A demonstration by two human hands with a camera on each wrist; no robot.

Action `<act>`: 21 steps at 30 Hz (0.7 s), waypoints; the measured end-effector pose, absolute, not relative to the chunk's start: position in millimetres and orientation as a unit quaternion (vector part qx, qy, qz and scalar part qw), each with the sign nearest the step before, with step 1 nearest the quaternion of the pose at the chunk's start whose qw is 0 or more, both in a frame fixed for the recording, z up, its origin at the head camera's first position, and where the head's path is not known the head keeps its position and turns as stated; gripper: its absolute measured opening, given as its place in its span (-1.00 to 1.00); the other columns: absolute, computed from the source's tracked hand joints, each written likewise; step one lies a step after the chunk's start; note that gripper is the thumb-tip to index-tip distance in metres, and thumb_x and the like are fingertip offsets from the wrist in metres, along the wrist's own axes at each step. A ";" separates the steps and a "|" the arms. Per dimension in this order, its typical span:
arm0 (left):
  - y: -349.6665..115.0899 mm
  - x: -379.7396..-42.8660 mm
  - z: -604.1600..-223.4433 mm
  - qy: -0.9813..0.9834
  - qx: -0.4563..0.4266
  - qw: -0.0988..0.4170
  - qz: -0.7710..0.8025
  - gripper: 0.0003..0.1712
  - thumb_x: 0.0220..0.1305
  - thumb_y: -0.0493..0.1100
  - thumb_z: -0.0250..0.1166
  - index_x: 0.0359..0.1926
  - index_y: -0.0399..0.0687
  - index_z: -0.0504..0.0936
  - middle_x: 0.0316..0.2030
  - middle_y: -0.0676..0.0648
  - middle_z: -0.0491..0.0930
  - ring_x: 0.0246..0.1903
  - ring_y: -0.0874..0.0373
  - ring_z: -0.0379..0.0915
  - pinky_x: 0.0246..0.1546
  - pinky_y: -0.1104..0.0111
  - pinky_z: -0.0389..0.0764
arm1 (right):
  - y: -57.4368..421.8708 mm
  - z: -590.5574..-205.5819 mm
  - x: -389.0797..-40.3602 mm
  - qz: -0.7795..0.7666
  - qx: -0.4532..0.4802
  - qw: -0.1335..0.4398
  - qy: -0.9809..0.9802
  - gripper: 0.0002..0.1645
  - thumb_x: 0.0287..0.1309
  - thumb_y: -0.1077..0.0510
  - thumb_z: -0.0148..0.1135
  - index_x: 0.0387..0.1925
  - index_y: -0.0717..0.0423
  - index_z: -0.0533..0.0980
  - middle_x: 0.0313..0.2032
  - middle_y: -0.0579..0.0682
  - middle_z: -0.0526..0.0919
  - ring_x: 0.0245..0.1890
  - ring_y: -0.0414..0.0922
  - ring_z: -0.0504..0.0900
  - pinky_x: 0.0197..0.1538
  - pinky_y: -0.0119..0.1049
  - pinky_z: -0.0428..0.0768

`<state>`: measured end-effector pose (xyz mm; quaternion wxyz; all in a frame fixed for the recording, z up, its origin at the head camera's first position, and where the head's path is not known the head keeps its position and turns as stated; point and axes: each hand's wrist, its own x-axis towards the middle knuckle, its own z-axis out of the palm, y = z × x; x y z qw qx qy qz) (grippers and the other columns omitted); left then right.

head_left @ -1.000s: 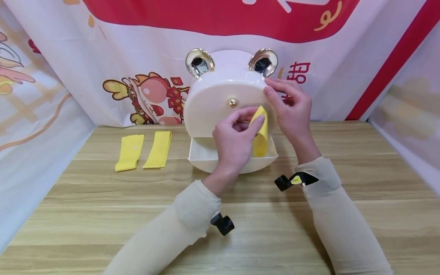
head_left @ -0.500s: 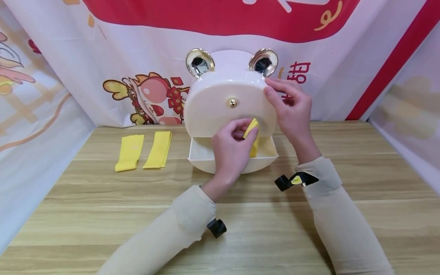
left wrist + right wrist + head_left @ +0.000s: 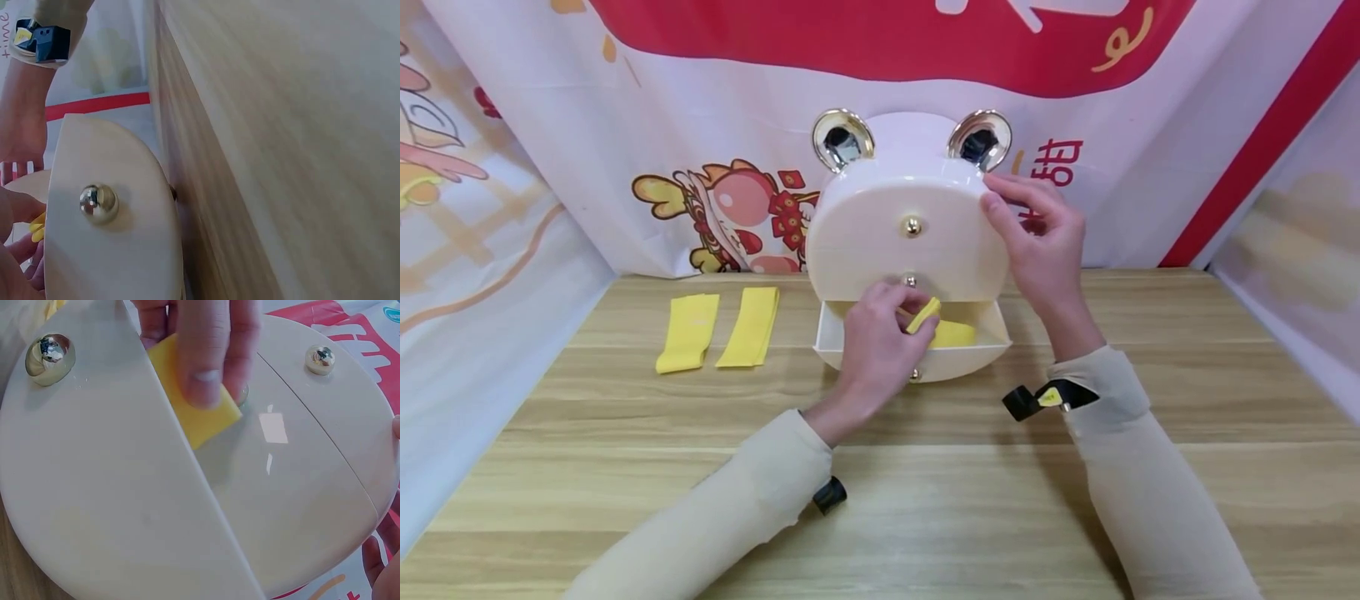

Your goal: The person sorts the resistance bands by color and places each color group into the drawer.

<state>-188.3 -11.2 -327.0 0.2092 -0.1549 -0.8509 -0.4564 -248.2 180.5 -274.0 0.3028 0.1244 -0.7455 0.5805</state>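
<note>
A white rounded drawer box (image 3: 865,233) with gold knobs stands on the table, its bottom drawer (image 3: 827,333) pulled out. Over that drawer my left hand (image 3: 876,346) pinches a folded yellow cloth strip (image 3: 923,317) between thumb and fingers. Part of the yellow material (image 3: 955,334) lies lower, inside the drawer; the hand hides the rest. In the right wrist view, the strip (image 3: 194,419) dips behind the drawer's front panel (image 3: 119,475). My right hand (image 3: 1045,250) holds the box's upper right edge, thumb on the front and fingers toward the back.
Two folded yellow strips, one at the far left (image 3: 687,332) and one beside it (image 3: 748,327), lie on the wooden table (image 3: 955,508). Two gold-rimmed round ears (image 3: 843,140) top the box. A printed white and red cloth (image 3: 737,92) hangs close behind it.
My left hand has moved down and left with the yellow strip, from in front of the box to the open drawer. The right hand keeps its place at the edge.
</note>
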 end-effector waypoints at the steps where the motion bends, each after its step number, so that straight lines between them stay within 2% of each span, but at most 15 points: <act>1: -13.9 -188.3 -327.0 -0.856 -0.153 0.206 -0.448 -0.82 0.25 -0.26 0.53 -0.15 -0.20 0.78 -0.20 -0.12 0.74 -0.33 0.09 0.71 -0.27 0.37 0.77 | 180.2 -274.3 -248.1 0.581 0.124 0.302 -0.745 -0.62 0.39 -0.12 0.38 0.15 -0.15 0.75 0.22 -0.14 0.72 0.16 -0.20 0.62 -0.03 -0.42 0.67; 11: -39.7 -192.6 -320.7 -0.897 -0.120 0.184 -0.384 -0.72 0.20 -0.20 0.59 -0.08 -0.15 0.79 -0.26 -0.10 0.76 -0.27 0.03 0.66 -0.14 0.21 0.68 | 178.7 -274.4 -248.9 0.582 0.121 0.299 -0.746 -0.59 0.40 -0.13 0.36 0.18 -0.13 0.73 0.24 -0.15 0.70 0.17 -0.19 0.60 0.00 -0.41 0.68; 17: -52.0 -193.3 -318.0 -0.908 -0.100 0.164 -0.373 -0.64 0.21 -0.18 0.59 0.00 -0.16 0.74 -0.15 -0.13 0.74 -0.19 -0.02 0.66 -0.09 0.17 0.69 | 179.1 -274.3 -249.3 0.582 0.121 0.299 -0.746 -0.59 0.40 -0.14 0.36 0.18 -0.13 0.74 0.24 -0.16 0.70 0.17 -0.19 0.61 0.00 -0.40 0.68; 21: -59.0 -192.2 -317.4 -0.909 -0.090 0.162 -0.372 -0.60 0.21 -0.19 0.59 0.05 -0.15 0.73 -0.12 -0.14 0.74 -0.21 -0.02 0.68 -0.11 0.18 0.73 | 179.3 -274.8 -248.4 0.582 0.120 0.298 -0.748 -0.59 0.40 -0.15 0.36 0.17 -0.15 0.74 0.24 -0.16 0.70 0.16 -0.19 0.61 -0.01 -0.41 0.67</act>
